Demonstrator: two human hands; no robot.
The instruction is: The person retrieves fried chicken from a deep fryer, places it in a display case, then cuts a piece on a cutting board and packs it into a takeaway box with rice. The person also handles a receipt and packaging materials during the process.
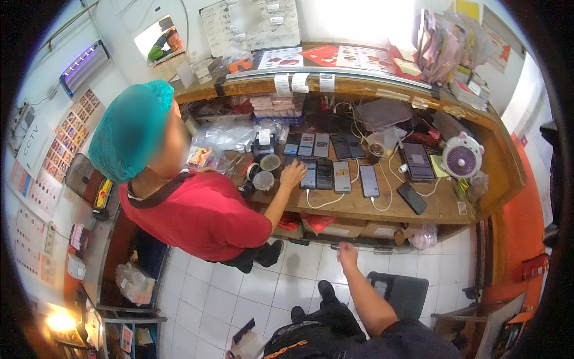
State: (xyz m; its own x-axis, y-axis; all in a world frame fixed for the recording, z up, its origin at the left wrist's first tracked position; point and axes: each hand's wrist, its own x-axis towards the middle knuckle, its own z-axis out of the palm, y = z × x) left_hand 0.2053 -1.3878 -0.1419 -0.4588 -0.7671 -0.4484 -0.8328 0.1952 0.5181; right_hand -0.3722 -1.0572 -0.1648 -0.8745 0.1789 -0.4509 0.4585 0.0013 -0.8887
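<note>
My right hand [347,256] is held out over the tiled floor, short of the wooden counter's front edge. Its fingers look curled, but blur hides whether anything is in them. At the bottom edge a pale plastic-wrapped packet [247,344] with a dark edge is in my left hand [230,355], of which only a sliver shows. Before me on the wooden counter [430,208] lie several smartphones, among them a white-cabled phone [369,181], a dark phone [411,198] and a phone with a lit screen [342,176]. A tablet [419,160] lies farther right.
A co-worker in a red shirt [202,211] and green hairnet stands left, one hand [293,174] on a phone. Lidded plastic cups [263,180] and a small fan [462,155] stand on the counter. Charging cables [383,207] trail near its edge. A dark stool [403,291] is beside my right arm.
</note>
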